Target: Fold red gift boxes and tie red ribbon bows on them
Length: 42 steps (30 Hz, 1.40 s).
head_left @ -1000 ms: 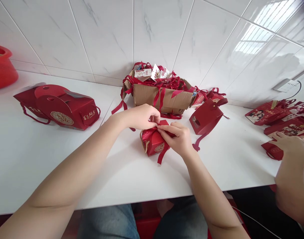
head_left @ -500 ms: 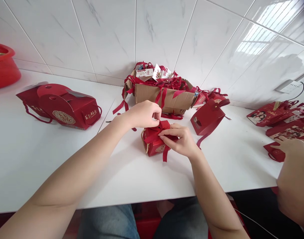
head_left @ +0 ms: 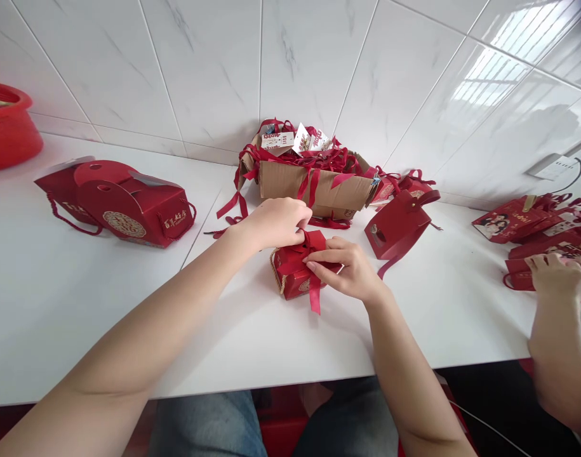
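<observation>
A small red gift box [head_left: 290,283] with a gold rope handle on its side stands on the white table in front of me. Red ribbon [head_left: 314,297] is looped at its top, and one tail hangs down the front. My left hand [head_left: 283,222] is closed on the ribbon from the far left, its fingertips partly hidden behind the knuckles. From the right, my right hand [head_left: 347,270] pinches the ribbon between thumb and fingers, just above the box front.
Behind lies a cardboard box [head_left: 313,185] heaped with red ribbons and tags. Red gift boxes [head_left: 128,206] stand left, another red box [head_left: 399,223] right. A red basin [head_left: 9,130] is far left. A co-worker's hand [head_left: 559,277] touches red boxes at far right.
Both my hands stay at the box with only slight finger movement; the ribbon tail hangs a little differently. The co-worker's hand and the small red box under it have shifted back.
</observation>
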Motion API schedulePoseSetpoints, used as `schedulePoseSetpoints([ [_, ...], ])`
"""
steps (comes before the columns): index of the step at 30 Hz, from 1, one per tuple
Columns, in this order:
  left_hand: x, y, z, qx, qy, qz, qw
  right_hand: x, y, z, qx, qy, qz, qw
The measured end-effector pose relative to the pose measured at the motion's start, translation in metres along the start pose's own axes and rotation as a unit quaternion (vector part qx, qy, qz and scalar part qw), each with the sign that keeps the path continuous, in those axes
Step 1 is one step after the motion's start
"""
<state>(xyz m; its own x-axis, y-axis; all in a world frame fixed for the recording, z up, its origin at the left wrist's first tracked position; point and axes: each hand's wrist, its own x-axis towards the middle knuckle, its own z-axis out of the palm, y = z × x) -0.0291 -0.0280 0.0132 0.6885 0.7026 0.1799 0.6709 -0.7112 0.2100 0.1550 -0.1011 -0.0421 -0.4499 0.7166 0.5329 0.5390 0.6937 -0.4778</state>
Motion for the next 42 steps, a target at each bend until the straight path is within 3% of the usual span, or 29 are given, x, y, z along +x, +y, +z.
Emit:
schedulePoseSetpoints([
  [4, 0.000, -0.001, 0.001, -0.014, -0.010, -0.003, 1.000, -0.001, 0.001, -0.001, 0.002, -0.002, -0.003, 1.000],
  [11, -0.006, -0.008, -0.005, -0.175, -0.065, -0.049, 0.981, -0.001, 0.002, -0.001, 0.016, 0.002, -0.008, 1.000],
  [16, -0.007, -0.008, -0.009, -0.257, -0.146, -0.035, 0.955, -0.002, 0.003, 0.000, 0.011, 0.004, -0.014, 1.000],
  [24, -0.008, -0.007, -0.010, -0.207, -0.203, -0.040, 0.956, -0.002, 0.005, -0.001, 0.031, -0.008, -0.001, 0.999],
  [31, -0.009, -0.006, -0.012, -0.205, -0.217, -0.042, 0.953, -0.002, 0.007, -0.004, 0.050, -0.006, 0.026, 0.998],
  [42, -0.009, -0.007, -0.011, -0.200, -0.223, -0.034, 0.953, -0.004, 0.012, 0.000, -0.014, 0.033, 0.070, 0.997],
])
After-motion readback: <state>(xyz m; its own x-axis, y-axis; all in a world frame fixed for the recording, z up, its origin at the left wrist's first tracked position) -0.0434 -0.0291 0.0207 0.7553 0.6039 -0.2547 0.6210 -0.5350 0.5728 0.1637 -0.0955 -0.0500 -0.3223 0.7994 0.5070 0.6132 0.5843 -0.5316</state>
